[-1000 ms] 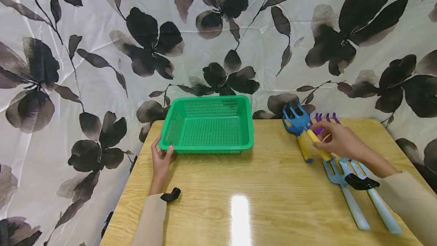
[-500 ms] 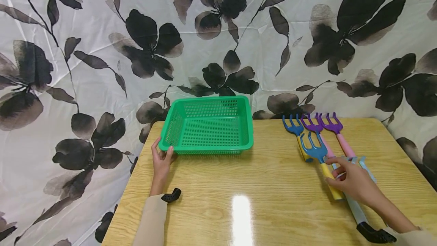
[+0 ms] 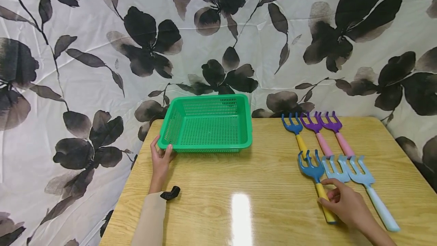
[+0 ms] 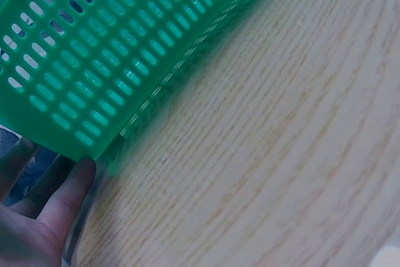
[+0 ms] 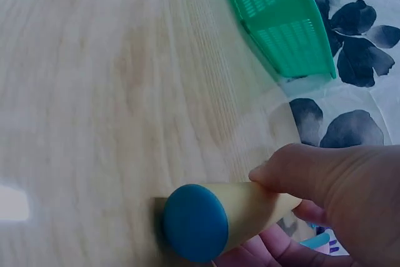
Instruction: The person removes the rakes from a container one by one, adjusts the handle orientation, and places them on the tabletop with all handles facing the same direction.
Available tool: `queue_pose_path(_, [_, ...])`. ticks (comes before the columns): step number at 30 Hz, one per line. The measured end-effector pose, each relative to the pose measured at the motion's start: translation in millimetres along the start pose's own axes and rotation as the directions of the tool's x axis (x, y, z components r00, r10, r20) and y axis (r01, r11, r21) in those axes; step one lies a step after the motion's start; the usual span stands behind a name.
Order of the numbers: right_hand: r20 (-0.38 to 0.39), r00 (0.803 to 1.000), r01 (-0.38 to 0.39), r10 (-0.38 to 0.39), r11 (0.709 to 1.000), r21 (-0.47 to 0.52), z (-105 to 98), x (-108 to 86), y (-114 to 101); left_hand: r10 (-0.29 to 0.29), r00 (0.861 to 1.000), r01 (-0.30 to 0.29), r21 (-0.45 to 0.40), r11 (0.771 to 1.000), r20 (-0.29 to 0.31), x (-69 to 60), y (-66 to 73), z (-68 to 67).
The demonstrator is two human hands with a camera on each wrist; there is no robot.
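My right hand (image 3: 348, 202) pinches the yellow handle of a blue-headed garden hand fork (image 3: 326, 206) between thumb and fingers. Its tines point toward the back of the table. In the right wrist view the handle's blue end cap (image 5: 195, 223) faces the camera, close over the wood; I cannot tell whether it touches. Over at the left, my left hand (image 3: 159, 166) holds the front left corner of a green plastic basket (image 3: 205, 149), thumb on the front and fingers round the side. The left wrist view shows the thumb (image 4: 69, 195) against that corner. Nothing lies in the basket.
Another blue fork with a yellow handle (image 3: 301, 143) lies behind the held one. Beside it are two purple forks with pink handles (image 3: 323, 145) (image 3: 344, 145). Two pale blue forks (image 3: 336, 172) (image 3: 380, 204) lie nearer. A floral cloth (image 3: 218, 29) hangs behind the wooden table (image 3: 273, 185).
My right hand has brought the blue and yellow fork from the back row toward the table's front, left of the pale blue forks. The left hand and basket have stayed put.
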State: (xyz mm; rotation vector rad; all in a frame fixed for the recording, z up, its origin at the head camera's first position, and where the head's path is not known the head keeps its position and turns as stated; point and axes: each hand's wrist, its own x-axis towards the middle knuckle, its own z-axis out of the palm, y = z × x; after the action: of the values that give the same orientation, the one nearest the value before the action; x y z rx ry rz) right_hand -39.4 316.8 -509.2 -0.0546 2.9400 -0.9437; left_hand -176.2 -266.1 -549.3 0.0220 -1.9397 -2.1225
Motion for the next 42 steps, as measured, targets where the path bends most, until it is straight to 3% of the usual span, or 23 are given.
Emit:
queue_pose_path(31, [0.082, 0.989, -0.122, 0.124, 0.992, -0.028, 0.8, -8.8, 1.9, 0.022, 1.000, -0.022, -0.014, 1.000, -0.022, -3.6, -3.2, 7.0])
queue_pose_path(39, [0.047, 0.997, -0.063, 0.065, 0.996, -0.059, 0.3, -10.7, 2.8, 0.006, 1.000, -0.005, -0.028, 1.000, 0.011, -1.8, -1.6, 8.5])
queue_pose_path(42, [0.042, 0.998, -0.042, 0.045, 0.997, -0.065, 0.1, -12.0, 2.3, -0.020, 0.999, 0.019, 0.010, 1.000, 0.032, -4.0, 5.0, 4.0])
